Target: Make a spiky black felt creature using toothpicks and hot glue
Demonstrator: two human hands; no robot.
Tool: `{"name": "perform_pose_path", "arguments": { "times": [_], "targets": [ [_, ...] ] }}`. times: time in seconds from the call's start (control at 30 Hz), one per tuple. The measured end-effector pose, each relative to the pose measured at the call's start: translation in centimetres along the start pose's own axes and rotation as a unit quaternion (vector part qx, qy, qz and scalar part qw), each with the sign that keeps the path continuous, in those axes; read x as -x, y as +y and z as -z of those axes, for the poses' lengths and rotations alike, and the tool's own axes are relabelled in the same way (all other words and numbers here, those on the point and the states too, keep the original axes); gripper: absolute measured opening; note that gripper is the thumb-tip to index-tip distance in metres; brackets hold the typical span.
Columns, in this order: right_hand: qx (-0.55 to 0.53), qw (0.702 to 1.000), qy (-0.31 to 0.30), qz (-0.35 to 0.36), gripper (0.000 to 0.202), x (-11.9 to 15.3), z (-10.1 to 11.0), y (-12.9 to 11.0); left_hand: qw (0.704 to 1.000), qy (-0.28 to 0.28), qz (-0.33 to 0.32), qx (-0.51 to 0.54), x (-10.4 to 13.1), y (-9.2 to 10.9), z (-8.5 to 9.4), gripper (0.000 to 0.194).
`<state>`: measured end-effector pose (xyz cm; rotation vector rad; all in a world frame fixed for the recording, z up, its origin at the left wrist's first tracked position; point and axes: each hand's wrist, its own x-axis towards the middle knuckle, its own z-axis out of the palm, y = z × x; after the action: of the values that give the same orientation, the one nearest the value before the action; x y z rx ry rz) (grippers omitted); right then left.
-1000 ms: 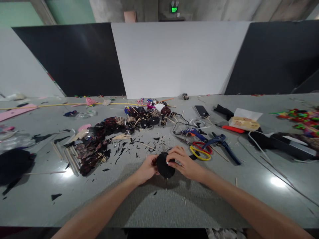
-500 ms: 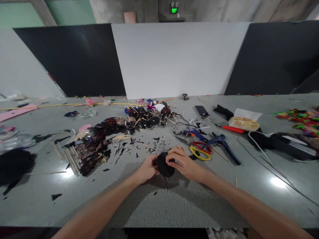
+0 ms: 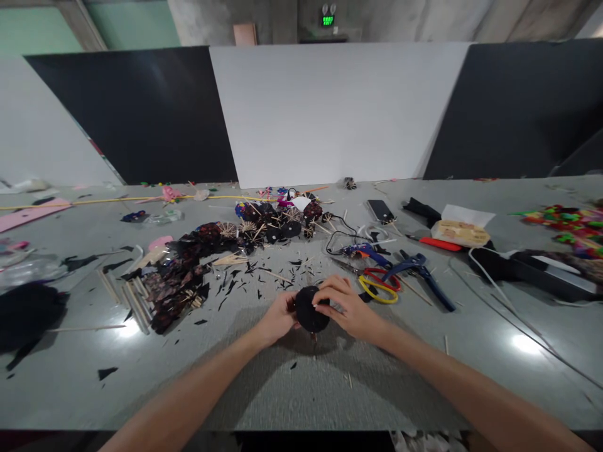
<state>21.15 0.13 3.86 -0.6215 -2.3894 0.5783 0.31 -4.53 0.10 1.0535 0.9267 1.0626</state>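
This was a craft workshop in a bare industrial hall. A long grey worktable (image 3: 301, 389) lay strewn with black paper scraps (image 3: 264, 276), wooden sticks (image 3: 134, 298), small finished paper parasols (image 3: 277, 223), scissors (image 3: 379, 285) and a glue gun (image 3: 365, 251). Black and white partition boards (image 3: 330, 113) stood behind it, beneath concrete walls and a green exit sign (image 3: 328, 20).

The round paper disc (image 3: 309, 311) pinched between the two hands is plain black, and black paper scraps (image 3: 245, 276) speckle the grey, faintly mottled desk (image 3: 301, 389) at its twelve o'clock. At its two o'clock lie scissors with one red and one yellow handle loop (image 3: 379, 284), blue-handled pliers (image 3: 421, 274) and a blue glue gun with an orange tip (image 3: 363, 252). At ten o'clock sits a heap of dark floral-print paper pieces (image 3: 174, 276), and a white panel (image 3: 330, 113) stands between two black panels (image 3: 136, 113).
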Motion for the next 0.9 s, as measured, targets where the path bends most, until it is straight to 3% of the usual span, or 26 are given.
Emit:
{"name": "perform_pose_path", "arguments": {
  "times": [0.43,0.7,0.9],
  "targets": [
    [0.005,0.999,0.036,0.014,0.026,-0.04,-0.06,0.29,0.999,-0.004,-0.005,0.035,-0.06,-0.08,-0.13,0.021],
    [0.013,0.992,0.112,0.051,0.016,-0.2,0.01,0.06,0.999,0.011,-0.033,0.04,-0.41,-0.27,0.1,0.021],
    [-0.001,0.987,0.16,0.012,0.013,-0.27,0.71,-0.17,0.998,0.031,-0.032,0.045,-0.33,-0.02,0.19,0.027]
  ]
}}
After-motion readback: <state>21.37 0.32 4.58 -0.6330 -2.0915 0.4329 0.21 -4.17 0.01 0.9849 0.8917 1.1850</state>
